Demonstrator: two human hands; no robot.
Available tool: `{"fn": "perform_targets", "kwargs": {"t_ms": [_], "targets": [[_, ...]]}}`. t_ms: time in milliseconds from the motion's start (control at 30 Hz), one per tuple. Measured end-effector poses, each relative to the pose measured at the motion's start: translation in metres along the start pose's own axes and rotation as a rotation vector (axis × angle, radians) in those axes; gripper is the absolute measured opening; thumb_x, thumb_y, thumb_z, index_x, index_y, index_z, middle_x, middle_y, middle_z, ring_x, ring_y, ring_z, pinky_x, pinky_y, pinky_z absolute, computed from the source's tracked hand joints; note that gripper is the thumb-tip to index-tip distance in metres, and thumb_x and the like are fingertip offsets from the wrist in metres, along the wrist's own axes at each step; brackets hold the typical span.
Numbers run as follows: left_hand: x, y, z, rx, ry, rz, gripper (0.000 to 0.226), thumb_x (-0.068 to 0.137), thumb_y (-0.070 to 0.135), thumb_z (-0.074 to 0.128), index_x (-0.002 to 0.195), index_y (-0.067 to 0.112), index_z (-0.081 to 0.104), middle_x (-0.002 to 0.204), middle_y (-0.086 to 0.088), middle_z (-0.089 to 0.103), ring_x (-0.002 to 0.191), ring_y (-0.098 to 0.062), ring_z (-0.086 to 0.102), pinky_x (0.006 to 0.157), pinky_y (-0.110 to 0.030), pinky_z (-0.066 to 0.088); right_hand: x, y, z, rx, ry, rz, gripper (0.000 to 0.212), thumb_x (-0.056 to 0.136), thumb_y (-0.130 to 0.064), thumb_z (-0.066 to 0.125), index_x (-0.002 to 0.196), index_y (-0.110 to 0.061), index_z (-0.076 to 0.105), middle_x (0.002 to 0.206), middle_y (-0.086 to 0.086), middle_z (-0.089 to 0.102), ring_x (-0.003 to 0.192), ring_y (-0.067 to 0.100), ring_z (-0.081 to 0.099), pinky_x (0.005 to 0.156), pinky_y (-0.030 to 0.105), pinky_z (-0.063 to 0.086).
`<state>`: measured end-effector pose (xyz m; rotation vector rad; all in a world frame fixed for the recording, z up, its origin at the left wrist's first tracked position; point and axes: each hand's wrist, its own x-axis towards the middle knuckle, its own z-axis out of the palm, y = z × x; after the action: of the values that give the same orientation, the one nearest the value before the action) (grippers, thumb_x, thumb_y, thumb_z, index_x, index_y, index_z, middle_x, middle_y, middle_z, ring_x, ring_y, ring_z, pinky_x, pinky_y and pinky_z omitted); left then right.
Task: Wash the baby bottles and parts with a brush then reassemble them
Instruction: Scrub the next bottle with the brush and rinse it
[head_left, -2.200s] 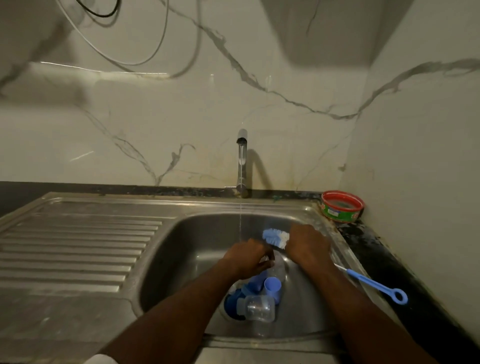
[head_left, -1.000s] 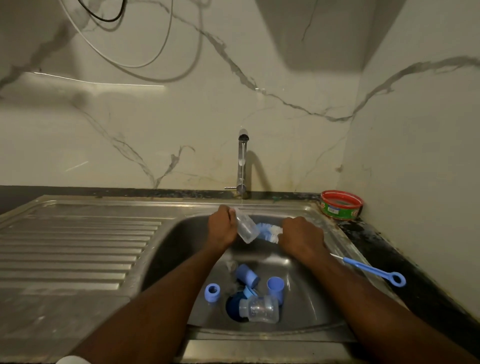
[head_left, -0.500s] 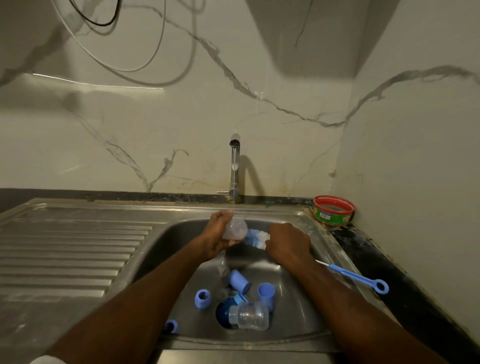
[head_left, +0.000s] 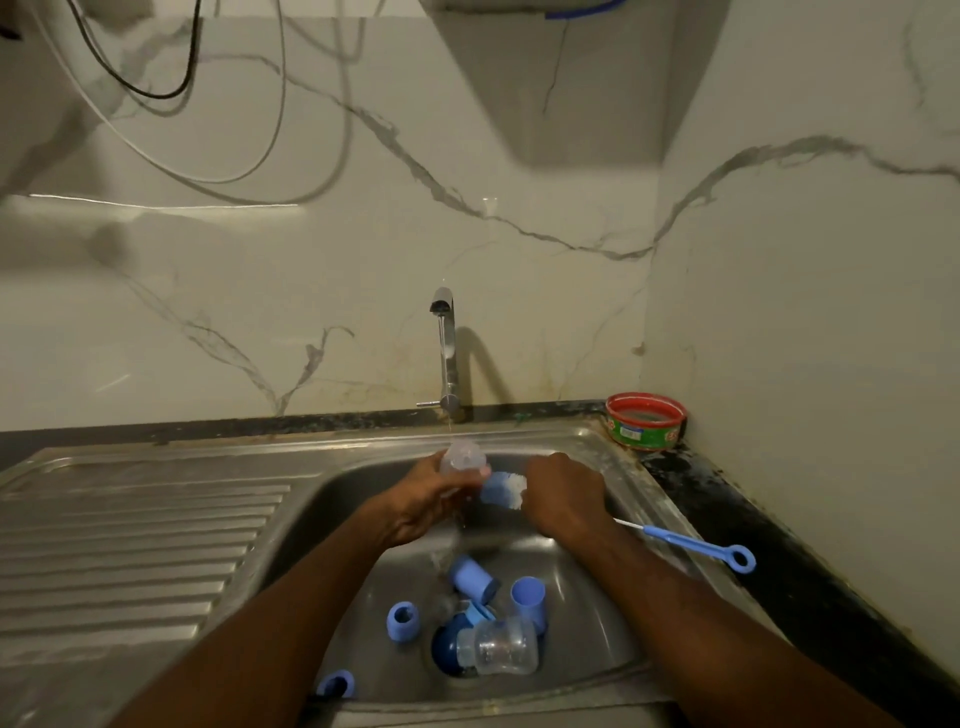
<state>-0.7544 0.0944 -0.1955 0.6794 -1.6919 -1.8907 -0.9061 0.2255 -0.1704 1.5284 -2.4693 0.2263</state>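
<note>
Two hands at work over the sink basin (head_left: 613, 613), centre of frame, under a thin stream from the tap (head_left: 445, 353). Left hand (head_left: 428, 499): fingers curled round a clear bottle (head_left: 463, 460), held just under the stream, mouth apparently turned toward frame right; exact tilt hard to read through the clear plastic. Right hand (head_left: 563, 496): clenched round the brush (head_left: 503, 488) close behind its blue-and-white bristle head, handle with ring end trailing out to frame right over the basin edge. Key relation: bristle head directly right of the bottle, tip touching or just beside its opening; cannot tell whether any bristles already inside. Brush long axis roughly level, left to right, about in line with the bottle. Judged next step: brush pushed leftward into the bottle, right hand driving, left hand steadying. Remaining stock, lower centre of basin: second clear bottle (head_left: 498, 647) on its side over the drain, long axis left to right; blue cap (head_left: 472, 577) tipped over; blue cup-shaped part (head_left: 529, 597) mouth up; blue ring (head_left: 402, 621) to the left; another blue ring (head_left: 336, 683) at the near rim. All below both hands, nearer the left. Red-rimmed tub (head_left: 645, 420) in the right rear corner, well apart.
</note>
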Motion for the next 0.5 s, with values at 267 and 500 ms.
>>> {"fn": "perform_targets", "kwargs": {"t_ms": [267,500], "targets": [[0.0,-0.011,-0.006,0.22,0.113,0.045,0.081,0.077,0.041,0.087,0.142,0.019,0.045,0.135,-0.011,0.061,0.103,-0.025,0.073,0.086,-0.037,0.062,0.0,0.001,0.0,-0.034,0.02,-0.007,0.029,0.095,-0.033,0.065,0.122,-0.022,0.064,0.12,0.003,0.066,0.106,0.022,0.066,0.076,0.031,0.045],[-0.022,-0.001,0.001,0.751,0.471,0.077,0.082,0.072,0.092,0.048,0.113,0.023,0.061,0.103,-0.003,0.067,0.089,-0.016,0.067,0.083,-0.036,0.06,-0.002,-0.003,-0.003,-0.037,0.001,-0.031,0.032,0.092,-0.035,0.067,0.12,-0.021,0.062,0.115,0.004,0.064,0.101,0.023,0.065,0.082,0.034,0.051]]}}
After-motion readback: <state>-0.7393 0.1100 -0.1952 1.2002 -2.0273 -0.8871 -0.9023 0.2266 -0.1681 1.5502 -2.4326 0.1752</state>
